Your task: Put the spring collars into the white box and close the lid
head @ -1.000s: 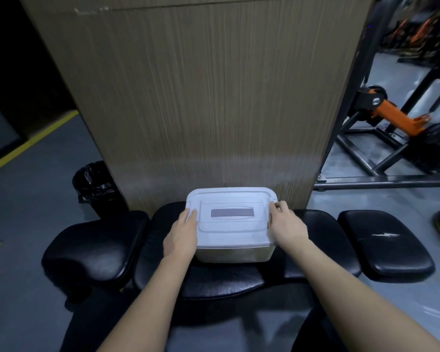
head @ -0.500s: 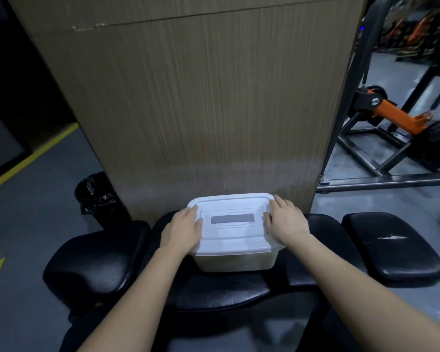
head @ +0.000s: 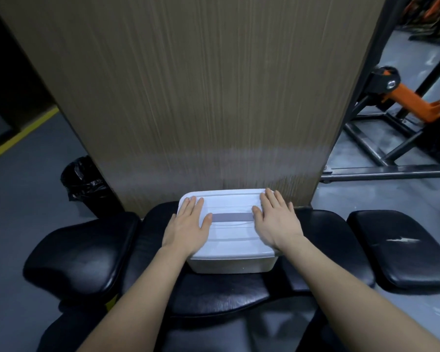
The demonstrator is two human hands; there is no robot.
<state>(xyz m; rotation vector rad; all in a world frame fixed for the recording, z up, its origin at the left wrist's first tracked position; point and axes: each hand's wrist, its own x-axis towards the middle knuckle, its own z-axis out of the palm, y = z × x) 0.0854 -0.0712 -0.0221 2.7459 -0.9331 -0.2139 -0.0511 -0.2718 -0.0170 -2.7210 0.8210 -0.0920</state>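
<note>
- Both hands are laid flat, palms down and fingers spread, on top of a closed box; nothing is gripped by either one.
- At far left, a small bin lined with a black bag (head: pixel 85 185) is seen on the grey floor, beside a tall wood-grain panel (head: pixel 188 97).
- A black padded bench (head: pixel 87 252) fills the foreground, and the white box (head: pixel 233 264) is set on its middle cushion, right up against the panel.
- The left hand (head: pixel 187 228) is pressed on the left part of the lid (head: pixel 231 233), its thumb just touching a grey strip (head: pixel 231 217) at the lid's centre.
- The right hand (head: pixel 277 222) is pressed on the right part of the lid, its thumb at the strip's other end.
- To the right, a separate black pad (head: pixel 401 252) and a black and orange gym frame (head: pixel 401 97) are seen.
- The lid is judged to be on and level; the collars are not visible and are presumably inside, so only a final press or release appears to remain.
- No brand, label or readable writing is visible; the grey strip appears blank.
</note>
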